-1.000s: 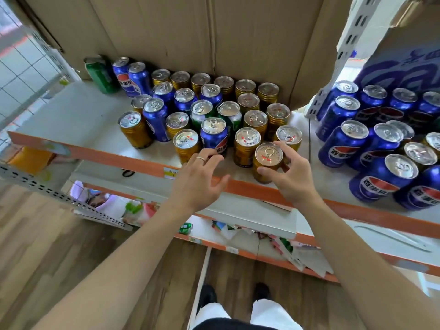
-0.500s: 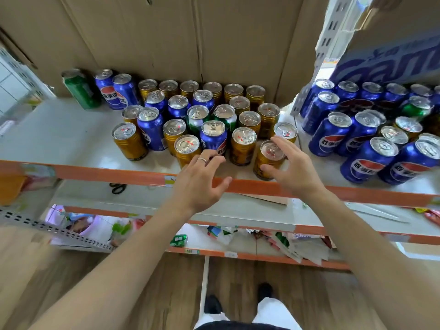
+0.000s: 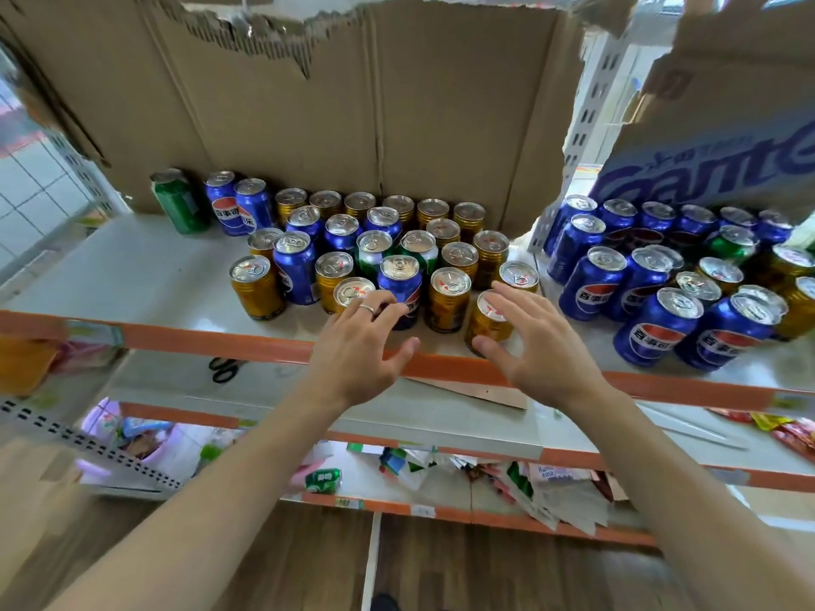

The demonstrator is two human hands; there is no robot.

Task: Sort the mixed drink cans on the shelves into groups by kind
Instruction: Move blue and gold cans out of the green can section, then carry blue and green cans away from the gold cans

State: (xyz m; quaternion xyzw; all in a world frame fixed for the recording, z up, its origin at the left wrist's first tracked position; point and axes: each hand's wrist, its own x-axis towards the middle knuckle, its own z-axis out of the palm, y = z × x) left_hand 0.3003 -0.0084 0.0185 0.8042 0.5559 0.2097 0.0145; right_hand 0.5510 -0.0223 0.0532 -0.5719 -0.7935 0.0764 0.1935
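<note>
A mixed cluster of gold, blue and green-white cans stands on the left shelf (image 3: 132,275). My left hand (image 3: 359,346), with a ring, hovers open over the shelf's front edge, its fingertips at a gold can (image 3: 350,292) and a blue can (image 3: 400,282). My right hand (image 3: 529,341) is open with spread fingers, just in front of a gold can (image 3: 485,321) at the shelf edge, holding nothing. A green can (image 3: 178,200) and two blue cans (image 3: 238,207) stand at the back left. The right shelf holds mostly blue cans (image 3: 657,328).
Torn cardboard (image 3: 353,103) backs the left shelf and a printed box (image 3: 714,160) overhangs the right one. A white upright post (image 3: 586,112) divides the shelves. Scissors (image 3: 225,368) lie on the shelf below; packets and papers clutter the lower shelves.
My right hand let go of the gold can at the shelf edge and opened. The view has tilted upward; my left hand stays hovering at the front row.
</note>
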